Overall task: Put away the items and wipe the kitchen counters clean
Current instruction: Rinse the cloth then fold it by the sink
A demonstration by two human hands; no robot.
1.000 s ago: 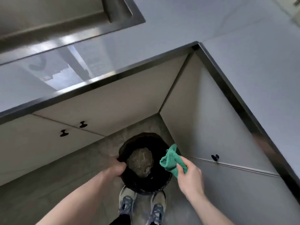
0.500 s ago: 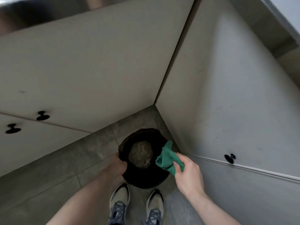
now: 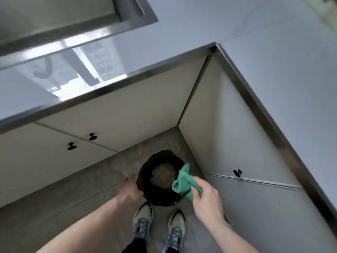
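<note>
A pale L-shaped counter (image 3: 273, 61) with a dark metal edge fills the frame from 9 o'clock round to 3 o'clock, and a steel sink (image 3: 60, 17) is sunk into it at 11 o'clock. Beneath it, light cabinet fronts (image 3: 113, 114) meet in an inside corner; black knobs are seen at 9 o'clock (image 3: 72, 146) and at 3 o'clock (image 3: 237, 172). A grey tiled floor (image 3: 54, 203) is seen below the cabinets.

In that corner, just below the frame's centre, a round black bin (image 3: 158, 194) stands on the floor, with crumpled greyish waste (image 3: 163, 175) lying inside it. The bin's rim at its 9 o'clock side is touched by the left hand (image 3: 129, 190) — the hand is blurred, so whether its fingers are curled round the rim cannot be told. A bunched green cloth (image 3: 184, 181) is pinched in the right hand (image 3: 206, 199) and held over the bin's 3 o'clock edge. Two grey and blue trainers (image 3: 142, 221) are planted at 6 o'clock, just below the bin.
</note>
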